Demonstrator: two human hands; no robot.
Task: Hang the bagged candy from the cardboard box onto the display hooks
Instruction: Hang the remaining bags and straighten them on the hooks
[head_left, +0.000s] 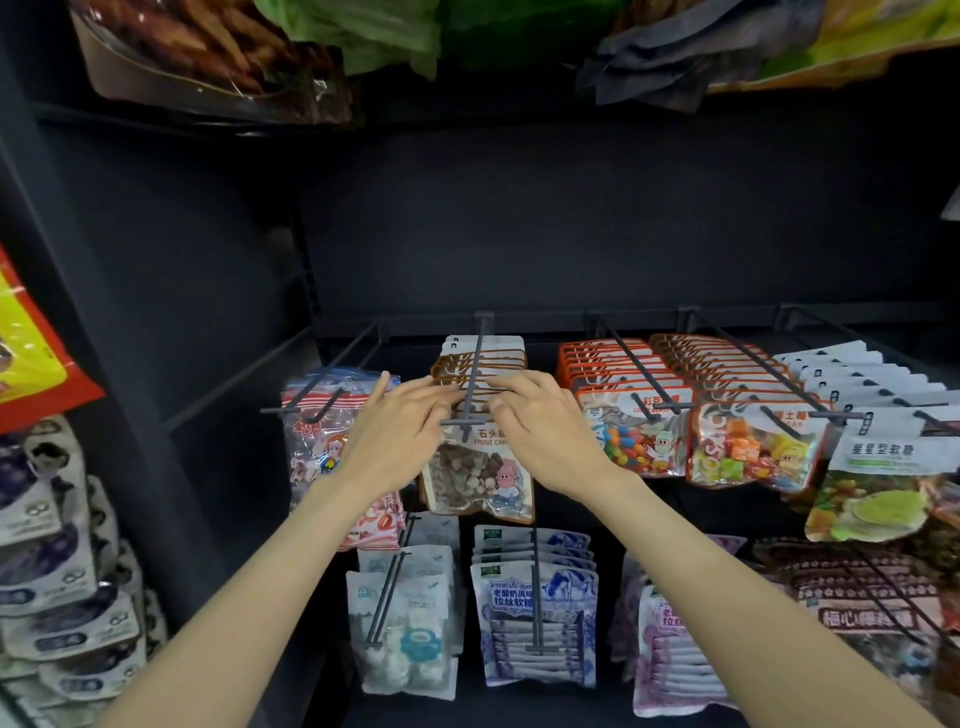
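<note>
Bag top (480, 402) behind fingers (441, 392)
</note>
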